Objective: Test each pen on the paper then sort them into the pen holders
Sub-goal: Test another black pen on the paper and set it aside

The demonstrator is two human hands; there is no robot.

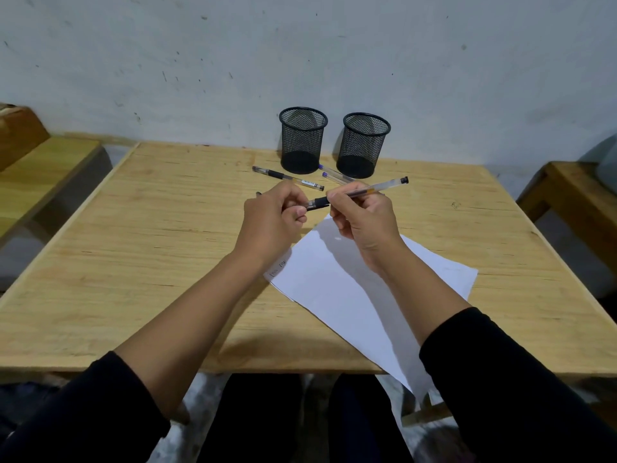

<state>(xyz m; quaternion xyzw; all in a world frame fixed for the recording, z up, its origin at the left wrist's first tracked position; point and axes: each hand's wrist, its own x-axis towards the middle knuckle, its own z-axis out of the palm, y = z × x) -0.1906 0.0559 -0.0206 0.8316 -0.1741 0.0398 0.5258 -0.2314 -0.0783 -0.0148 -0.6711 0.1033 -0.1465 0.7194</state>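
Head view: both hands hold one pen (359,192) above the paper (337,282), left hand (273,222) fingers pinching its cap end, right hand (362,215) gripping the barrel; light, stiff, probably slick, so grip at the rubber sleeve.

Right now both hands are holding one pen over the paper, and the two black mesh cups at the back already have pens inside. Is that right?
Not quite. The head view shows both pen holders empty; the spare pens lie on the table in front of them. The rest holds: the left hand and right hand hold one pen over the paper.
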